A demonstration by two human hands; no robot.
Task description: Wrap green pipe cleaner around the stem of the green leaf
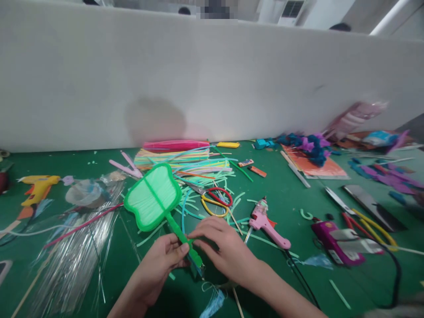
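A green hand fan [152, 198] with a fuzzy rim and a centre rib tilts up to the left above the table. Its handle is pinched between the thumb and fingers of my left hand [162, 256]. From the right, my right hand [225, 243] has its fingertips closed against the same handle, just above the left thumb; whether a small strip is between them I cannot tell. Something shiny shows at the handle's lower end. A light blue tassel [213, 304] lies below. Scissors with red and yellow handles [217, 201] rest beyond my right hand.
A pink glue gun [270, 225] lies to the right, a yellow one [41, 187] at far left. Coloured pipe cleaners [185, 161] are piled ahead. Clear plastic sleeves [79, 256] cover the left front. A purple device [334, 240] and more scissors [362, 218] sit right. A white partition [212, 79] stands behind.
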